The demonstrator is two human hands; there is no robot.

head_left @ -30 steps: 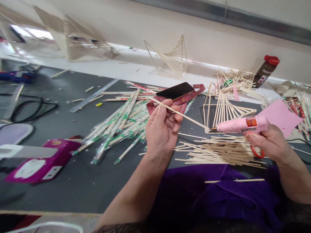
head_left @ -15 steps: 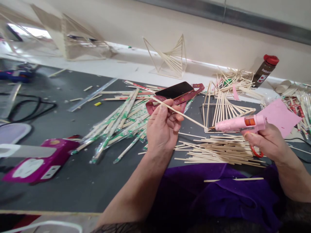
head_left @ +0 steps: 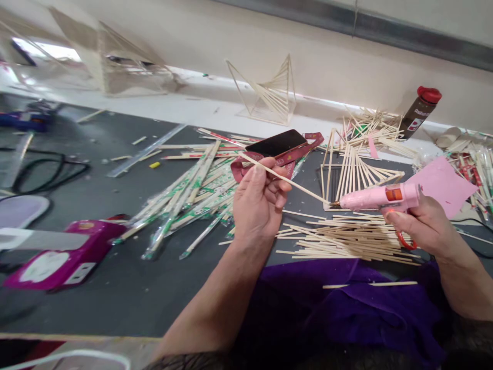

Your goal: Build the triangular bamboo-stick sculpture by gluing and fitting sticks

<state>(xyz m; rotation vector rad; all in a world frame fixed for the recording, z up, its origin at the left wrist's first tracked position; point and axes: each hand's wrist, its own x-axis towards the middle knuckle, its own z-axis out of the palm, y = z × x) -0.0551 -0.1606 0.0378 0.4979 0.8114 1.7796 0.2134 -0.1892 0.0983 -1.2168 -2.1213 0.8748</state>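
Note:
My left hand [head_left: 260,198] pinches a thin wooden stick [head_left: 296,183] that slants down to the right. My right hand [head_left: 427,226] is wrapped round the handle of a pink glue gun [head_left: 379,198]. The gun's metal nozzle meets the stick's lower right end, or lies very close to it. Just behind that end stands a frame of wooden sticks [head_left: 358,169] with a fan of sticks across it. Below the glue gun lies a pile of loose wooden sticks [head_left: 346,239], with a red-orange handle partly hidden by my right hand.
Paper-wrapped chopsticks [head_left: 204,200] spread left of my left hand, near a phone [head_left: 277,143] and a maroon lanyard [head_left: 314,141]. A finished-looking stick model [head_left: 269,92] stands at the back. A bottle [head_left: 419,112], pink paper [head_left: 442,187] and a magenta device [head_left: 61,257] flank the workspace.
Almost nothing differs. The glue gun and my right hand have shifted very slightly, with the nozzle still at the stick's end. My left hand keeps its place.

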